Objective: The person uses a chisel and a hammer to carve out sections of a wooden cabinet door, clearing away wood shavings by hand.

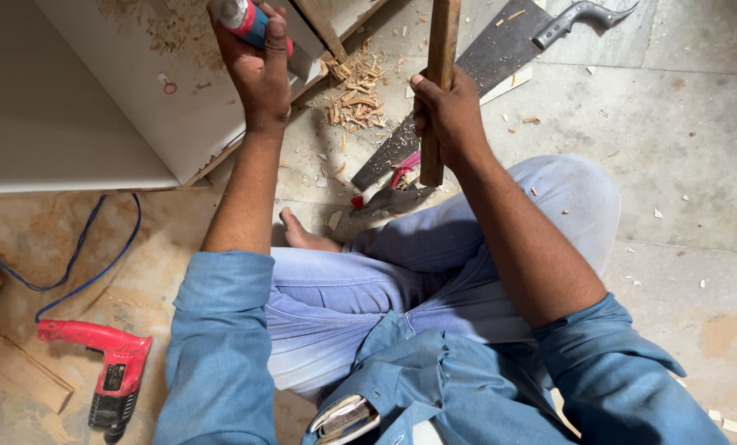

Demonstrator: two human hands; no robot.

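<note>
Clearly the left hand point(257, 66) is clamped on a red-and-blue-handled chisel point(249, 21) set against the white board point(96, 99) at its wooden edge, while the right hand point(447, 115) is closed round a wooden handle point(438, 49) raised beside it. A glancing blow could likely slip the blade toward the knuckles. The handsaw point(476, 66) lies on the floor point(682, 140) just beside the bare foot point(302, 235); shifting the leg risks a cut.

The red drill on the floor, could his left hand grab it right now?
Probably not right away. The left hand is shut on a chisel up at the white board. The red drill lies uncovered behind that elbow, so he'd have to let go first.
</note>
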